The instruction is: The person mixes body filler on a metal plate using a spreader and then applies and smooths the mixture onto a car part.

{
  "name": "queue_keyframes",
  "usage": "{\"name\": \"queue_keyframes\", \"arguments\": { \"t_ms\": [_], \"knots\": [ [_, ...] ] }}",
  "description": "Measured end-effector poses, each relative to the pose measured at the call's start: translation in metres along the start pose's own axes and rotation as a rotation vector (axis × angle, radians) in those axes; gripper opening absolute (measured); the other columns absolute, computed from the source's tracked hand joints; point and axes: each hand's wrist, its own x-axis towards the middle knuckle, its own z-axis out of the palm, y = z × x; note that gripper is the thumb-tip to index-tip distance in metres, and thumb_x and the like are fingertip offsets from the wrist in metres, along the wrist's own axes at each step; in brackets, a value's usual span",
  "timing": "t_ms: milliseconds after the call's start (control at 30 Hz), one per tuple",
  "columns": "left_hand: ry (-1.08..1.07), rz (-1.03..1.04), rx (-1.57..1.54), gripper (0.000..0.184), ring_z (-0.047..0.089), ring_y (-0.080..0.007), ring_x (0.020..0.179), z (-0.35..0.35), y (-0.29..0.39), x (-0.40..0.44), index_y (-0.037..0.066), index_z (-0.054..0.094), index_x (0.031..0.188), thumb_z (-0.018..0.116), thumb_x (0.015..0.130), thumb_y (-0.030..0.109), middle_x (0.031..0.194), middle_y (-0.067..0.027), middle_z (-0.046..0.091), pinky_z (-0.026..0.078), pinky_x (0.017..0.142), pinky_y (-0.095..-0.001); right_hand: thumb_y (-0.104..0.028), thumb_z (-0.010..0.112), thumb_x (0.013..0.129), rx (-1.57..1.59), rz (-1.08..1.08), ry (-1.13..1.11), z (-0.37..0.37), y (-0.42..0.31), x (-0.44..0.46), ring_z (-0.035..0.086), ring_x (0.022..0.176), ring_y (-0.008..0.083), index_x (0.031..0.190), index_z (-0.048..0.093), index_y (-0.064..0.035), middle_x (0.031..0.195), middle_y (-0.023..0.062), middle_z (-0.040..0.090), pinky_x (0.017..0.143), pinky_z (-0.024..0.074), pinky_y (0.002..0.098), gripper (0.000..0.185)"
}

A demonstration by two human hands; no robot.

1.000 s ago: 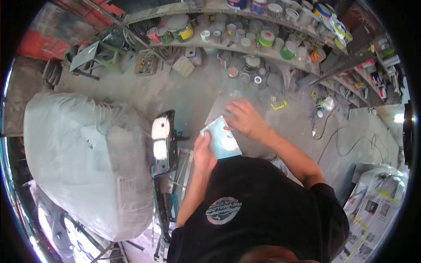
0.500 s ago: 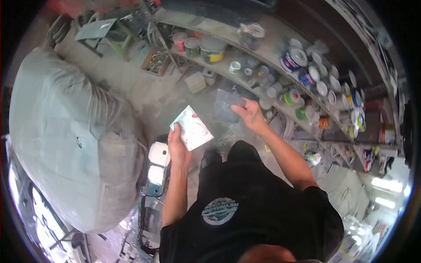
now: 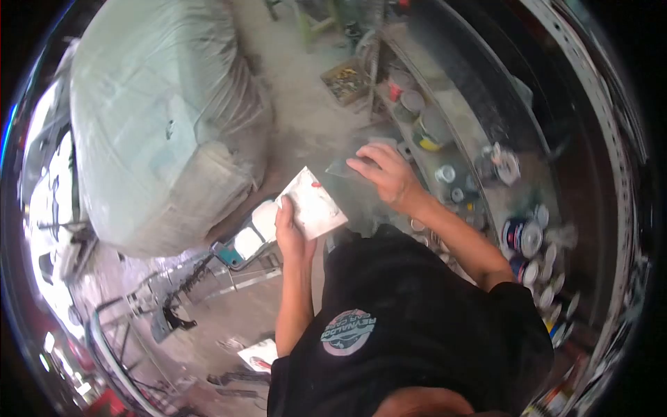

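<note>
My left hand (image 3: 292, 229) is closed on a white square board (image 3: 316, 208), its thumb lying over the near-left edge. The board carries a small red dab near its top corner and a few thin smears. To the right and slightly higher, my right hand (image 3: 394, 179) has its fingers bent over a thin grey square sheet (image 3: 340, 169). Only a pale sliver of that sheet shows beside the fingertips, seen nearly edge-on. A short gap separates it from the board.
A car under a dusty cover (image 3: 160, 132) fills the left. Shelves with paint cans (image 3: 521, 236) run along the right. A box of small parts (image 3: 345, 82) sits on the floor ahead. Behind my left arm are a metal stand and a panel with white sections (image 3: 250, 242).
My view has swung left, so the covered car and shelves shift in frame. The grey sheet has turned from face-on to nearly edge-on in my right hand. The board stays in my left.
</note>
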Motion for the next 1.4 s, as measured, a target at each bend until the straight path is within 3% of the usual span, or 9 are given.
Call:
{"name": "queue_keyframes", "arguments": {
  "t_ms": [300, 500, 567, 700, 767, 833, 933, 1033, 1400],
  "knots": [
    [0.063, 0.146, 0.02, 0.055, 0.068, -0.0284, 0.123, 0.001, 0.035, 0.023, -0.005, 0.056, 0.146, 0.054, 0.114, 0.039, 0.139, -0.0166, 0.068, 0.052, 0.111, -0.0429, -0.013, 0.064, 0.089, -0.08, -0.511, -0.104, 0.085, 0.022, 0.12, 0.059, 0.129, 0.0364, 0.128, 0.073, -0.0103, 0.134, 0.0133, 0.063, 0.115, 0.0452, 0.0594, 0.041],
    [0.143, 0.3, -0.054, 0.057, 0.068, -0.0287, 0.126, -0.023, 0.088, 0.068, -0.008, 0.054, 0.147, 0.055, 0.113, 0.039, 0.141, -0.019, 0.066, 0.053, 0.11, -0.0423, -0.008, 0.066, 0.098, 0.422, 0.071, -0.056, 0.127, 0.023, 0.193, 0.062, 0.132, 0.0319, 0.142, 0.066, -0.0045, 0.14, 0.0161, 0.065, 0.117, 0.0467, 0.0495, 0.044],
    [0.075, 0.263, -0.019, 0.058, 0.068, -0.0285, 0.126, -0.037, 0.101, 0.077, -0.008, 0.054, 0.148, 0.056, 0.113, 0.039, 0.141, -0.0186, 0.067, 0.053, 0.11, -0.0427, -0.015, 0.067, 0.104, 1.624, 0.716, -0.426, 0.145, 0.019, 0.209, 0.064, 0.13, 0.0218, 0.143, 0.064, -0.0016, 0.142, 0.0111, 0.065, 0.114, 0.0497, 0.0406, 0.041],
    [0.216, 0.295, -0.01, 0.053, 0.069, -0.0257, 0.121, -0.045, 0.117, 0.093, -0.007, 0.058, 0.144, 0.058, 0.113, 0.036, 0.136, -0.0165, 0.07, 0.054, 0.106, -0.0401, -0.018, 0.067, 0.105, 1.581, 0.72, -0.544, 0.191, 0.007, 0.247, 0.066, 0.121, 0.0148, 0.136, 0.068, -0.0016, 0.134, 0.0069, 0.07, 0.104, 0.0544, 0.0352, 0.034],
    [0.313, 0.444, 0.007, 0.053, 0.07, -0.0249, 0.119, -0.057, 0.128, 0.093, -0.006, 0.06, 0.141, 0.056, 0.114, 0.039, 0.133, -0.0163, 0.071, 0.054, 0.105, -0.0402, -0.015, 0.066, 0.105, 1.119, 0.701, -0.61, 0.207, 0.005, 0.279, 0.069, 0.11, 0.0125, 0.127, 0.072, -0.0016, 0.123, 0.0065, 0.074, 0.094, 0.0568, 0.0339, 0.027],
    [0.45, 0.488, -0.053, 0.055, 0.071, -0.0227, 0.115, -0.066, 0.139, 0.089, -0.006, 0.061, 0.139, 0.053, 0.115, 0.043, 0.131, -0.0149, 0.072, 0.056, 0.102, -0.0384, -0.011, 0.065, 0.103, 1.08, 0.569, -0.75, 0.21, -0.006, 0.311, 0.07, 0.101, 0.014, 0.12, 0.075, -0.0027, 0.113, 0.0085, 0.077, 0.088, 0.057, 0.0337, 0.022],
    [0.666, 0.636, 0.0, 0.054, 0.07, -0.0151, 0.098, -0.08, 0.148, 0.086, -0.005, 0.066, 0.132, 0.047, 0.117, 0.043, 0.115, -0.0104, 0.074, 0.057, 0.089, -0.0321, 0.001, 0.065, 0.088, 0.566, -0.572, -0.56, 0.235, -0.021, 0.336, 0.07, 0.117, 0.0349, 0.126, 0.074, -0.0049, 0.118, 0.0159, 0.072, 0.103, 0.0562, 0.0438, 0.04],
    [0.806, 0.705, 0.091, 0.056, 0.067, -0.0132, 0.093, -0.077, 0.16, 0.088, -0.006, 0.07, 0.122, 0.046, 0.117, 0.044, 0.106, -0.0086, 0.074, 0.055, 0.084, -0.0301, 0.002, 0.065, 0.083, 0.548, -0.934, -0.63, 0.255, -0.058, 0.362, 0.068, 0.118, 0.0374, 0.122, 0.074, -0.0042, 0.122, 0.0152, 0.071, 0.105, 0.0548, 0.0471, 0.041],
    [1.381, 1.018, -0.216, 0.044, 0.064, -0.0125, 0.083, -0.072, 0.187, 0.171, -0.003, 0.072, 0.106, 0.051, 0.116, 0.034, 0.096, -0.0053, 0.073, 0.052, 0.076, -0.0308, -0.01, 0.065, 0.086, 0.793, -1.379, -0.884, 0.339, -0.056, 0.434, 0.062, 0.119, 0.0315, 0.122, 0.069, -0.0113, 0.122, 0.0081, 0.064, 0.105, 0.0471, 0.051, 0.036]
  ]
}}
